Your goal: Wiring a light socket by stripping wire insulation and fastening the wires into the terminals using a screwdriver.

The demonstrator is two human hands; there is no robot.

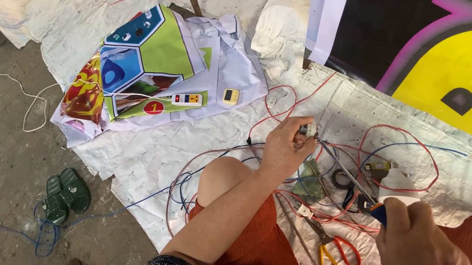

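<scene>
My left hand [282,149] pinches a small round metal-and-white fitting [307,129] and holds it up over the white sheet. My right hand [426,258] grips the blue-and-orange handle of a screwdriver [349,175]. Its long metal shaft runs up and left, and the tip touches the fitting. Red and blue wires [401,133] loop across the sheet around both hands. My knees in rust-coloured cloth [258,253] sit below the hands.
Scissors with red and yellow handles [332,250] lie by my right knee, near a roll of black tape [341,178] and a white bottle [399,183]. A printed banner [149,63] holds a white power strip [186,99]. Green sandals [66,193] rest on the brick floor at left.
</scene>
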